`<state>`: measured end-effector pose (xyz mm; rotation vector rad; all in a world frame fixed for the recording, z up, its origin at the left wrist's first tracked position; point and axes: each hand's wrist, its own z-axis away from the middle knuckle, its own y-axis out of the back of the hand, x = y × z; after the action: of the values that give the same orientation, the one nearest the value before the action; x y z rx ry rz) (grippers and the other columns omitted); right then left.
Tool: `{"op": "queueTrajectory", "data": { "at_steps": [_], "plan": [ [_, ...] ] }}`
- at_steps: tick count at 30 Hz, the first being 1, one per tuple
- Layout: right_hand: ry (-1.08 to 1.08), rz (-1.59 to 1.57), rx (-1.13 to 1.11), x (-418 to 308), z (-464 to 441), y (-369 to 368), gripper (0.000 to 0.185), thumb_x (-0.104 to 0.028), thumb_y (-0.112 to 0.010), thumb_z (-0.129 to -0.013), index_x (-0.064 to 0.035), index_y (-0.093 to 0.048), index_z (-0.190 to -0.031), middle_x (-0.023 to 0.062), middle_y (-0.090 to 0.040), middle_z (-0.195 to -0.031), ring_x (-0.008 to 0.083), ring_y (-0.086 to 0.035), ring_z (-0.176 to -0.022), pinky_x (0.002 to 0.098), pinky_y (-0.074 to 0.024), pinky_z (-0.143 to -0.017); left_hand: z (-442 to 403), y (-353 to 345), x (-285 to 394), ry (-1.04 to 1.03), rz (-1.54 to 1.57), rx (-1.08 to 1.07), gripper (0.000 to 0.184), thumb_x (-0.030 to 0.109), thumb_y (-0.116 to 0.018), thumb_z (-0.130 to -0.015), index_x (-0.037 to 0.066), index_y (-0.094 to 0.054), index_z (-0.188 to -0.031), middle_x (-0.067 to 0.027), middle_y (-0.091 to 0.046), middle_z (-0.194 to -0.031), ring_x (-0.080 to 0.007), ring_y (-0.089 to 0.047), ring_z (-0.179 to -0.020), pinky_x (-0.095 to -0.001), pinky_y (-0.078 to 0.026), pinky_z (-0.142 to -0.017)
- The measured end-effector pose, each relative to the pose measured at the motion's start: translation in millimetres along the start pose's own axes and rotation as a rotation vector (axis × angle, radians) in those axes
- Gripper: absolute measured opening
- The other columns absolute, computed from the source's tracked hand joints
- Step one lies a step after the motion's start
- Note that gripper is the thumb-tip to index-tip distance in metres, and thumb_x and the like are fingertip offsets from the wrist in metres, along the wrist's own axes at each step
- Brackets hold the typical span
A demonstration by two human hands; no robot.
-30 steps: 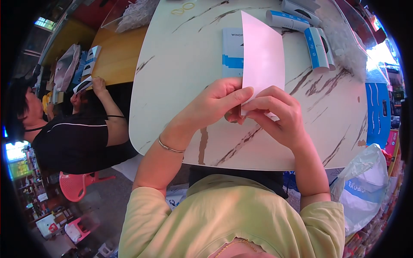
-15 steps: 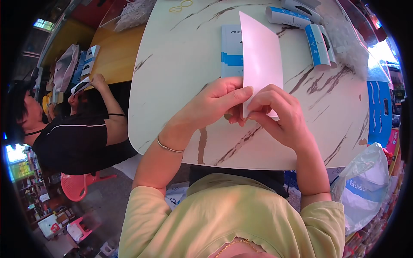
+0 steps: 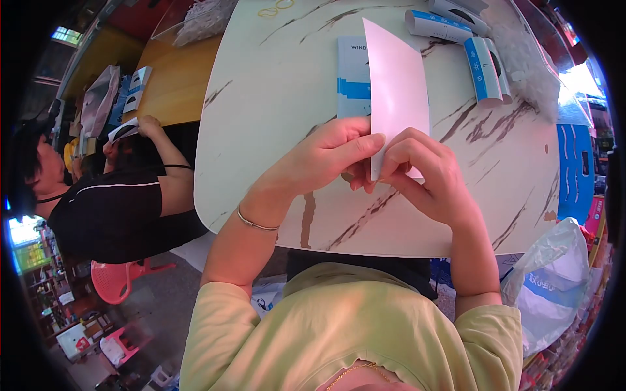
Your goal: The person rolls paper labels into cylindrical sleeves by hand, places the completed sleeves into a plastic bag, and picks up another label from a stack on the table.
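A white card sheet [image 3: 399, 85] stands raised above the marble-patterned table, its plain glossy side towards me. My left hand [image 3: 336, 151] grips its lower left edge, thumb on the near face and fingers behind. At the bottom edge, my right hand [image 3: 420, 166] pinches the sheet's lower corner between thumb and bent fingers. Behind the sheet lies a flat white and blue printed piece [image 3: 353, 78], partly covered by it. What the fingers behind the sheet touch is hidden.
Several curled white and blue printed sleeves [image 3: 484, 72] lie at the table's [image 3: 274, 98] far right, beside clear plastic bags [image 3: 525, 72]. Yellow rubber bands [image 3: 276, 8] lie at the far edge. A co-worker [image 3: 111, 202] sits at left, holding a similar piece. A plastic bag [image 3: 554, 287] hangs at right.
The sheet and both hands stay almost in place. My right fingertips have shifted slightly right along the sheet's lower corner. The camera view has moved very little.
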<state>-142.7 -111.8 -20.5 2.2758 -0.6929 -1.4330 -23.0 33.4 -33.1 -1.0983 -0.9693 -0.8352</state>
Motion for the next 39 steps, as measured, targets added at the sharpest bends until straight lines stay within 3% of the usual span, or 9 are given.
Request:
{"op": "queueTrajectory", "data": {
  "at_steps": [9,14,18,21,24,28,31,34,39],
  "plan": [
    [-0.087,-0.095,0.010,-4.0,-1.0,-1.7,0.014,-0.001,-0.064,-0.070,-0.0057,-0.054,-0.080,0.0027,-0.051,-0.071,0.0148,-0.055,-0.061,0.0270,-0.0438,-0.050,1.0,-5.4,5.3,0.017,0.009,0.004,0.029,0.026,-0.038,-0.093,0.000,-0.051,-0.086,-0.0052,-0.056,-0.070,-0.0099,-0.055,-0.057,-0.0211,-0.045,-0.053],
    [-0.014,0.157,0.029,-7.7,-2.9,-4.0,0.014,-0.004,-0.064,-0.067,-0.0076,-0.051,-0.073,0.0024,-0.048,-0.070,0.0182,-0.053,-0.056,0.0280,-0.0410,-0.046,2.3,-2.4,2.1,0.001,-0.001,-0.031,0.026,0.019,-0.036,-0.093,-0.002,-0.050,-0.095,-0.0079,-0.056,-0.076,-0.0144,-0.058,-0.062,-0.0223,-0.044,-0.049],
    [0.088,0.244,0.017,-6.8,-2.5,-4.7,0.016,0.003,-0.061,-0.064,-0.0031,-0.049,-0.072,0.0035,-0.047,-0.068,0.0137,-0.047,-0.048,0.0235,-0.0372,-0.042,3.2,-5.5,4.2,0.031,0.005,-0.002,0.027,0.019,-0.035,-0.093,0.000,-0.050,-0.084,-0.0063,-0.056,-0.068,-0.0110,-0.056,-0.056,-0.0216,-0.045,-0.051],
    [0.028,0.131,0.010,-7.5,-0.6,-3.3,0.015,0.006,-0.055,-0.064,-0.0028,-0.045,-0.072,0.0044,-0.045,-0.070,0.0128,-0.042,-0.049,0.0228,-0.0340,-0.042,4.1,-7.9,8.5,0.043,-0.002,-0.009,0.027,0.019,-0.035,-0.093,0.000,-0.050,-0.083,-0.0067,-0.057,-0.068,-0.0112,-0.056,-0.056,-0.0211,-0.045,-0.051],
    [-0.092,-0.062,0.003,-7.5,-0.3,3.9,0.012,0.003,-0.053,-0.069,-0.0035,-0.045,-0.075,0.0047,-0.043,-0.067,0.0138,-0.046,-0.054,0.0264,-0.0377,-0.047,4.1,-5.6,9.0,0.043,-0.002,0.012,0.025,0.018,-0.037,-0.092,-0.001,-0.049,-0.084,-0.0078,-0.057,-0.070,-0.0131,-0.057,-0.056,-0.0217,-0.044,-0.049],
    [-0.144,-0.285,0.084,-8.4,-0.1,13.5,0.006,0.003,-0.045,-0.078,-0.0018,-0.042,-0.079,0.0030,-0.044,-0.071,0.0067,-0.041,-0.056,0.0223,-0.0357,-0.049,2.9,2.9,2.4,0.018,0.033,0.064,0.021,0.016,-0.039,-0.091,-0.002,-0.049,-0.085,-0.0072,-0.056,-0.070,-0.0132,-0.055,-0.054,-0.0223,-0.042,-0.045],
    [-0.351,-0.544,0.077,-18.8,-3.4,34.1,0.005,0.002,-0.039,-0.083,-0.0024,-0.040,-0.085,0.0030,-0.045,-0.076,0.0058,-0.042,-0.059,0.0180,-0.0374,-0.053,0.4,4.5,-2.9,-0.039,0.141,0.103,0.020,0.015,-0.040,-0.090,-0.001,-0.049,-0.083,-0.0058,-0.055,-0.067,-0.0117,-0.052,-0.052,-0.0220,-0.039,-0.043],
    [-0.189,-0.363,0.301,-4.2,-10.0,71.0,0.004,-0.003,-0.041,-0.088,-0.0025,-0.044,-0.085,0.0022,-0.046,-0.077,0.0061,-0.046,-0.064,0.0175,-0.0379,-0.055,-0.2,12.1,0.5,-0.143,0.237,0.157,0.022,0.017,-0.042,-0.088,0.000,-0.052,-0.079,-0.0067,-0.056,-0.066,-0.0114,-0.055,-0.055,-0.0205,-0.044,-0.047],
    [-0.041,0.069,0.946,40.1,-38.4,172.4,0.015,-0.015,-0.046,-0.091,-0.0026,-0.054,-0.091,0.0036,-0.055,-0.081,0.0062,-0.050,-0.069,0.0146,-0.0349,-0.057,0.3,17.2,6.5,-0.242,0.398,0.328,0.018,0.013,-0.043,-0.087,0.000,-0.052,-0.078,-0.0063,-0.056,-0.068,-0.0121,-0.054,-0.056,-0.0214,-0.045,-0.047]
  ]
}}
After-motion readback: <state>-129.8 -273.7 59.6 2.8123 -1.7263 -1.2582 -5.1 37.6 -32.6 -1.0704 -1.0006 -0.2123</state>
